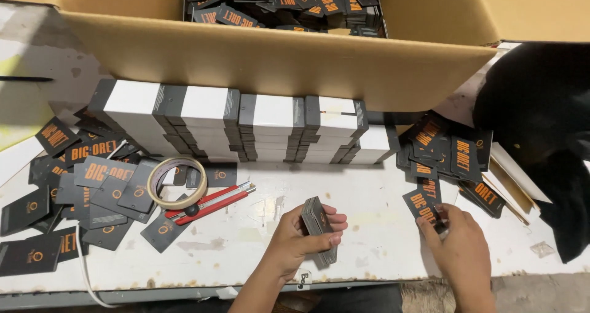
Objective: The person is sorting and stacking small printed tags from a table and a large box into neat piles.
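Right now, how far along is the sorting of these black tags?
Done: wrapped bundles stand in a row by the cardboard box. In hand: the left hand holds a small stack; the right hand touches a tag. Left: loose tags lie on both sides.

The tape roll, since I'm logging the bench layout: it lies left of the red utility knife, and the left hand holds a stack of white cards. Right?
Not quite. In the head view the left hand holds a stack of dark cards, not white ones. The tape roll does lie left of the red utility knife.
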